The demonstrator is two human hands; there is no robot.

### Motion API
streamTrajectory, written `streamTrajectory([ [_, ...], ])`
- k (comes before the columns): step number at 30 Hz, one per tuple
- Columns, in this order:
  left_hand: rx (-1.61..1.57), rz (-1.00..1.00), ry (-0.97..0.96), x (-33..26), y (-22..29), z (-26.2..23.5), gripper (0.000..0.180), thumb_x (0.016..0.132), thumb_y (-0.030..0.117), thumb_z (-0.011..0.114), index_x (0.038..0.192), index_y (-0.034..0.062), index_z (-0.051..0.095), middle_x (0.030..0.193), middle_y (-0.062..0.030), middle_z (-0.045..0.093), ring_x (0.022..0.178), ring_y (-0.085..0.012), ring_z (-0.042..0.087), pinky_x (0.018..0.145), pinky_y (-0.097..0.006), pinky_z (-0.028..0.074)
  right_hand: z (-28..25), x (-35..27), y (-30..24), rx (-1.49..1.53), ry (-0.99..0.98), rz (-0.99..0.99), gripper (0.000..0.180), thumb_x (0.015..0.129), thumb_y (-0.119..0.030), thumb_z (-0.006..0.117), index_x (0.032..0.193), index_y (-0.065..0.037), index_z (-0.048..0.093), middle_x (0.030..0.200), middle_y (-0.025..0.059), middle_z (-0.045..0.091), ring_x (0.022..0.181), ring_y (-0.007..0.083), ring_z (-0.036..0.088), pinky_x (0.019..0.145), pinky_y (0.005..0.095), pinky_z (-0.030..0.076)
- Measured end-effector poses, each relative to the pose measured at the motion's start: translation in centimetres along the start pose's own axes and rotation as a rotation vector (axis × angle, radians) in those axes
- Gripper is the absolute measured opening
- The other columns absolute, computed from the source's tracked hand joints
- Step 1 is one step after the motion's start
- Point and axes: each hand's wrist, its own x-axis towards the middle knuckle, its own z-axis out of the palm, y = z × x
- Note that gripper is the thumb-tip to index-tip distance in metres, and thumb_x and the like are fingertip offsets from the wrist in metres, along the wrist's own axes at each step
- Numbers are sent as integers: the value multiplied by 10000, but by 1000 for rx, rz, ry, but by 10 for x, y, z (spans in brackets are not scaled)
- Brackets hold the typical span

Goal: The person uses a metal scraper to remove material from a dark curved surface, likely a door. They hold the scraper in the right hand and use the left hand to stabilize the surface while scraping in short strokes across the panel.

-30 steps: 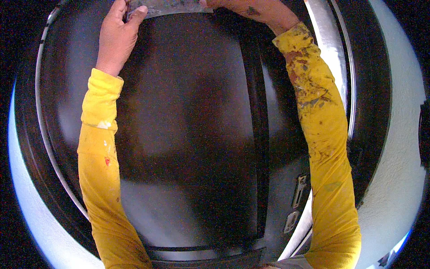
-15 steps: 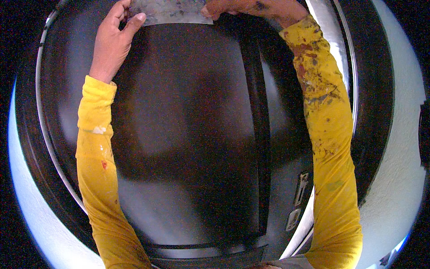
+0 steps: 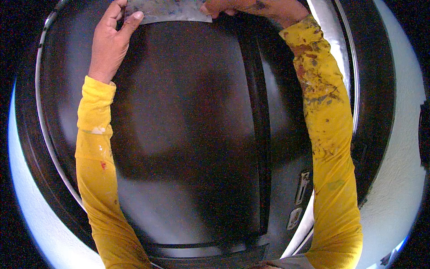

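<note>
A wide flat metal scraper blade (image 3: 168, 12), smeared grey, is pressed flat against a dark glossy door panel (image 3: 188, 134) near the top of the view. My left hand (image 3: 109, 40) grips the blade's left end with the thumb on its lower corner. My right hand (image 3: 251, 6) holds the blade's right end, partly cut off by the top edge. Both arms wear yellow paint-stained sleeves and reach straight up the door.
The door has a raised vertical moulding (image 3: 260, 125) right of the panel and a metal lock plate (image 3: 303, 181) with a second fitting (image 3: 294, 218) below it. A shiny metal frame strip (image 3: 329, 40) borders it. White rough wall (image 3: 398, 179) lies to the right and left.
Both hands and the blade have slid slightly downward on the door; more of the blade now shows below the top edge.
</note>
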Motion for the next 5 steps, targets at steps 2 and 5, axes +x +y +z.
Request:
streamTrajectory([
  [2,-50,8,28,18,30,27,462,971,237,651,1363,35,513,1280,-88,609,1187,-152,554,1047,-289,397,-39,-24,-4,-23,2,4,137,838,-104,702,785,-72,580,688,-28,567,583,48,483,519,205,377],
  [5,-103,-121,2,52,78,63,502,948,239,687,1373,40,508,1296,-93,604,1209,-153,546,1064,-289,383,-96,-56,-8,77,235,-90,186,856,-145,692,970,-50,580,756,-21,607,588,49,503,524,209,410],
])
